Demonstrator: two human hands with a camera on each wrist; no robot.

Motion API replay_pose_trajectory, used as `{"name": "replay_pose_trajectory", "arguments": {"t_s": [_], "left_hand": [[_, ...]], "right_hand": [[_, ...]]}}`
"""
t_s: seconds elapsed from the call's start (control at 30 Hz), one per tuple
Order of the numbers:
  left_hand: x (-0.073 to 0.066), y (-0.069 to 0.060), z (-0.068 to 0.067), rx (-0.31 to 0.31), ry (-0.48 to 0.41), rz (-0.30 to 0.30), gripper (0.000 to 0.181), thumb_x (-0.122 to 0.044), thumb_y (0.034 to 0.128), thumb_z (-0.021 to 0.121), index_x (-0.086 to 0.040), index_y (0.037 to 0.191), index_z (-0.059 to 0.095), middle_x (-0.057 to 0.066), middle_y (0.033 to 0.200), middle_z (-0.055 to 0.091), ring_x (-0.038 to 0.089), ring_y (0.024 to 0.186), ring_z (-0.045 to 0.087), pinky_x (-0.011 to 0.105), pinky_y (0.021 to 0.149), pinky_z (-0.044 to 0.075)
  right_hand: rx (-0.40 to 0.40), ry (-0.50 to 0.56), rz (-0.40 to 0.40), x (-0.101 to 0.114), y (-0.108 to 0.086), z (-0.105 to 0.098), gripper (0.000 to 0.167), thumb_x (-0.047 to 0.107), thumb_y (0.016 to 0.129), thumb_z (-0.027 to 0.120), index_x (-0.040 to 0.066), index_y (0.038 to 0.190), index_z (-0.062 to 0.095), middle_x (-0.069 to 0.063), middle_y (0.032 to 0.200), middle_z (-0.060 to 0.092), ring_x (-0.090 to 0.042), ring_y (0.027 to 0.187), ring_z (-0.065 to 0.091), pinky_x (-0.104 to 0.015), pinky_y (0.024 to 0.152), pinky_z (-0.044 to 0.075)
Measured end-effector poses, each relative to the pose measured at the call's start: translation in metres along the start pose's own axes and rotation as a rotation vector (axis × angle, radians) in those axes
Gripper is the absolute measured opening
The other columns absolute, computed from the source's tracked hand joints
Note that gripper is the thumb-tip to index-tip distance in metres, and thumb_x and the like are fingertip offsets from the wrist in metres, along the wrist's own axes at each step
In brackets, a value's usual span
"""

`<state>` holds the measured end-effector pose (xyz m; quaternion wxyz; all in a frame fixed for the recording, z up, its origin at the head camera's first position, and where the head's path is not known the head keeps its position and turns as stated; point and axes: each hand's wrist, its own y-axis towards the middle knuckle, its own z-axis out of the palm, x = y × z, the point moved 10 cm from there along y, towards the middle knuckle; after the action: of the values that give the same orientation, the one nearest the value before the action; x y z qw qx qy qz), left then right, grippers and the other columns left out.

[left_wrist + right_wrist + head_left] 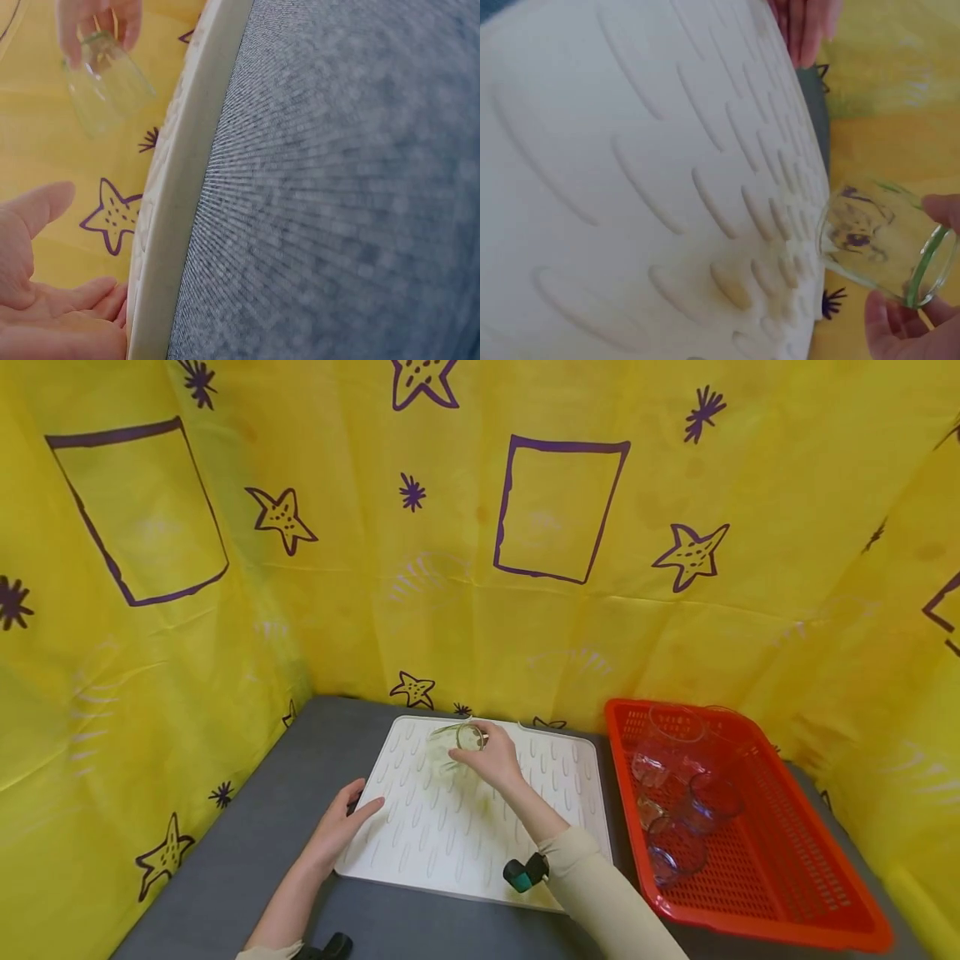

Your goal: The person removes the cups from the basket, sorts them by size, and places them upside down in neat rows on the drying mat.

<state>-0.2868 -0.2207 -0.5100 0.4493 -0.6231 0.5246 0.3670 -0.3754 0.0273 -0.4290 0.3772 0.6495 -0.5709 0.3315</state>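
Observation:
A clear, green-tinted drinking glass (444,745) is in my right hand (493,758), over the far part of a white ridged mat (420,847). The right wrist view shows the thumb and fingers gripping the glass (874,236) near its thick green base, tilted with its mouth towards the mat (637,225). Whether the rim touches the mat I cannot tell. My left hand (337,828) is at the mat's left edge, thumb spread away from the fingers. In the left wrist view, its fingertips (105,296) meet the raised edge and the palm holds nothing.
A red perforated plastic basket (636,827) stands right of the mat, with several clear glasses (678,847) lying inside it. The grey tabletop (247,835) extends left of the mat. Yellow curtain (345,610) with purple drawings hangs behind and on both sides.

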Motion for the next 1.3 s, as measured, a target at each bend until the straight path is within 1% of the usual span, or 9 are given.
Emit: {"name": "replay_pose_trajectory", "arguments": {"t_s": [0.13,0.23,0.37,0.5,0.7,0.87,1.03,1.17,1.3], "left_hand": [[0.002,0.001,-0.001,-0.007,0.007,0.002,0.082,-0.032,0.0947,0.064,0.006,0.151,0.018,0.028,0.153,0.020,0.042,0.141,0.017,0.056,0.112,0.018],[0.004,0.002,0.000,-0.011,0.013,0.002,0.081,-0.032,0.0943,0.065,0.005,0.150,0.019,0.028,0.152,0.021,0.041,0.141,0.019,0.056,0.112,0.018],[0.007,0.002,0.000,-0.022,0.023,-0.002,0.081,-0.033,0.0937,0.065,0.005,0.150,0.021,0.027,0.151,0.023,0.041,0.140,0.021,0.057,0.111,0.018],[0.007,0.002,0.000,-0.023,0.044,0.002,0.081,-0.035,0.0931,0.065,0.004,0.150,0.022,0.027,0.151,0.024,0.041,0.139,0.022,0.057,0.111,0.019],[0.005,0.002,-0.001,-0.028,0.060,0.003,0.081,-0.035,0.0931,0.066,0.005,0.149,0.023,0.027,0.150,0.025,0.041,0.138,0.023,0.058,0.111,0.019],[0.005,0.002,-0.001,-0.035,0.068,-0.005,0.080,-0.035,0.0933,0.065,0.004,0.149,0.023,0.027,0.150,0.025,0.041,0.138,0.023,0.058,0.111,0.019],[0.004,0.002,-0.001,-0.038,0.075,-0.007,0.080,-0.036,0.0933,0.065,0.004,0.149,0.024,0.027,0.150,0.026,0.041,0.138,0.024,0.058,0.111,0.020],[0.004,0.002,-0.001,-0.040,0.078,-0.005,0.080,-0.036,0.0931,0.065,0.003,0.149,0.024,0.027,0.149,0.026,0.040,0.138,0.024,0.058,0.111,0.020],[0.005,0.003,-0.001,-0.038,0.072,-0.002,0.079,-0.035,0.0930,0.066,0.003,0.149,0.025,0.026,0.149,0.026,0.040,0.138,0.023,0.057,0.111,0.019]], "right_hand": [[0.009,-0.070,-0.015,0.003,0.015,0.012,0.068,0.025,0.073,0.084,0.001,0.131,0.057,-0.017,0.127,0.058,-0.032,0.111,0.056,-0.044,0.091,0.048],[0.019,-0.130,-0.030,0.006,0.023,0.020,0.067,0.025,0.072,0.085,-0.001,0.128,0.059,-0.018,0.125,0.058,-0.034,0.114,0.054,-0.044,0.095,0.046],[0.029,-0.205,-0.063,0.012,0.029,0.030,0.066,0.025,0.071,0.085,-0.002,0.125,0.060,-0.019,0.122,0.059,-0.035,0.117,0.052,-0.044,0.099,0.043],[0.042,-0.243,-0.075,0.017,0.031,0.038,0.066,0.025,0.072,0.085,-0.003,0.126,0.059,-0.020,0.123,0.057,-0.037,0.119,0.051,-0.044,0.100,0.043],[0.036,-0.233,-0.047,0.017,0.034,0.045,0.069,0.026,0.073,0.084,-0.002,0.130,0.056,-0.020,0.126,0.054,-0.036,0.121,0.049,-0.043,0.100,0.043],[0.008,-0.262,-0.040,0.014,0.034,0.047,0.069,0.031,0.073,0.084,0.001,0.128,0.057,-0.018,0.122,0.058,-0.034,0.118,0.050,-0.044,0.094,0.046],[-0.005,-0.291,-0.037,0.012,0.034,0.049,0.068,0.036,0.074,0.084,0.004,0.128,0.059,-0.013,0.123,0.059,-0.032,0.118,0.049,-0.045,0.088,0.049],[-0.008,-0.264,-0.048,0.013,0.032,0.048,0.069,0.035,0.074,0.084,0.004,0.130,0.057,-0.014,0.125,0.057,-0.033,0.120,0.048,-0.046,0.090,0.048],[-0.014,-0.184,-0.052,0.013,0.029,0.043,0.073,0.033,0.074,0.085,0.001,0.132,0.053,-0.016,0.128,0.056,-0.034,0.123,0.047,-0.048,0.096,0.045]]}}
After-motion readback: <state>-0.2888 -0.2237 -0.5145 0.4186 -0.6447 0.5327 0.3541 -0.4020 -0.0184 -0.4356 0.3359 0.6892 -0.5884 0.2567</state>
